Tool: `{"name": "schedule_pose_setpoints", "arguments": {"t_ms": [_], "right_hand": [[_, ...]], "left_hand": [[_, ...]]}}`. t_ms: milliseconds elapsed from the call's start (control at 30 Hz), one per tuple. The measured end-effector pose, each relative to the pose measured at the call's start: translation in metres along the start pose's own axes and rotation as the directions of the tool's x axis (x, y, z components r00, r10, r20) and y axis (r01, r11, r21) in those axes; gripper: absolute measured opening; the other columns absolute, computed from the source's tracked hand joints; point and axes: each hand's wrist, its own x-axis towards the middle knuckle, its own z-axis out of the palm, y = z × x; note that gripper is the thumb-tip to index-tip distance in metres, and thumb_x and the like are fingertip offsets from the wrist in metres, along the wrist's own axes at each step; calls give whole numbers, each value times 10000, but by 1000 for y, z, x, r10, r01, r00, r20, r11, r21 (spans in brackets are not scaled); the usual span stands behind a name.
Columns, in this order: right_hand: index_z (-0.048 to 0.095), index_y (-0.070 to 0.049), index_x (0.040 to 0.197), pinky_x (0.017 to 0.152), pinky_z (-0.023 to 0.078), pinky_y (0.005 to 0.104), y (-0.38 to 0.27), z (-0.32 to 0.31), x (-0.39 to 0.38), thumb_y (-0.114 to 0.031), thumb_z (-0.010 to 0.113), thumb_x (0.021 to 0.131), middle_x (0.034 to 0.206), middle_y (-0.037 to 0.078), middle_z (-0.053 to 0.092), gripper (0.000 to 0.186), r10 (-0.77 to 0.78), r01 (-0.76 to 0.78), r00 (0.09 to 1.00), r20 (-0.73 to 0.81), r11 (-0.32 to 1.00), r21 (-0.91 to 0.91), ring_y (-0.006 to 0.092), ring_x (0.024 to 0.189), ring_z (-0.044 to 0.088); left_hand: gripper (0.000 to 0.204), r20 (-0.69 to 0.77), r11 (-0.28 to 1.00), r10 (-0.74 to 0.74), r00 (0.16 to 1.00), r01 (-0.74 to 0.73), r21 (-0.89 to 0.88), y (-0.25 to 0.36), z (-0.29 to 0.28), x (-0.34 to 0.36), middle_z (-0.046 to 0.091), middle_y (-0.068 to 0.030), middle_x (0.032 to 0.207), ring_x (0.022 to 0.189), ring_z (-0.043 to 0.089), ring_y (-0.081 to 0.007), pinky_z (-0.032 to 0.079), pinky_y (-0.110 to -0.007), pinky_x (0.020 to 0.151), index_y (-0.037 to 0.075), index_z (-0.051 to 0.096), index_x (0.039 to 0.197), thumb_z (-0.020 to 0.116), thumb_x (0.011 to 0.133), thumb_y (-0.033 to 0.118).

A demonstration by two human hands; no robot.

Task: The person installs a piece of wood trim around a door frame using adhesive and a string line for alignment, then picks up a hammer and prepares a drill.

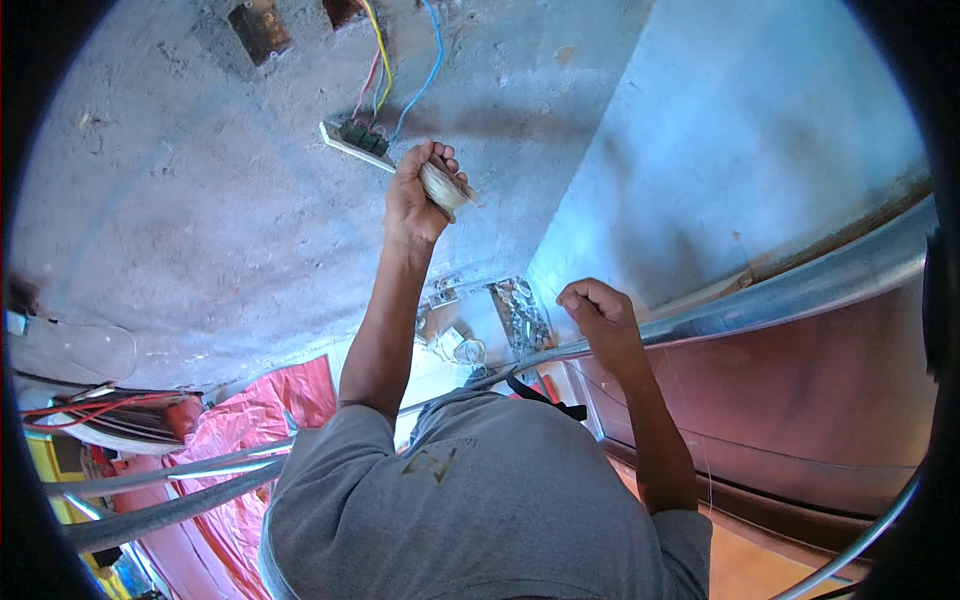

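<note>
2 pipes [140, 520] cross the left side over a crumpled red sheet [300, 392]. Right of them, pink, yellow and blue wires [388, 72] run down to a white switch plate [352, 150] before the grey wall [190, 200]; its lower end meets the left hand [412, 205], whose fingers curl around a pale bundle of strands [443, 190]. I cannot tell whether that hand also grips the plate. Farther right, the right hand [604, 318] is raised, thumb and forefinger drawn together; whether they pinch anything is too small to tell.
</note>
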Motion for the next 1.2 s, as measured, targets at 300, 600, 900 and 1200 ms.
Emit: {"name": "schedule_pose_setpoints", "arguments": {"t_ms": [300,600,900,1200], "right_hand": [[596,65,1204,938,507,472,-49,20,47,-322,676,954,1136,294,648,468,-482,401,866,-132,829,-390,407,1057,659],[584,2,1119,712,511,473,-42,23,66,-52,584,971,929,239,667,157,-535,509,845,7,800,-318,386,829,695],[622,-67,1047,644,547,424,-77,1,66,-70,697,859,933,149,699,202,-542,528,803,246,458,-715,311,824,711],[661,-51,933,646,532,403,-122,-38,39,-110,672,868,810,104,656,88,-465,567,815,345,519,-640,292,793,697]], "left_hand": [[183,139,958,109,984,-141,249,-15,52,-45,653,-99,864,748,631,-215,567,-411,740,50,627,906,678,940,222],[672,540,998,11,842,27,-62,-13,61,-82,603,-188,1273,1144,621,-305,431,-475,1091,29,707,1117,555,942,660],[791,564,551,-760,321,780,298,-16,10,-49,659,-266,1100,943,721,-353,635,-394,657,-40,443,1386,578,944,602],[248,286,720,-628,724,401,566,-12,8,-50,641,-67,832,687,627,-149,517,-292,565,91,567,1033,747,909,207]]}}
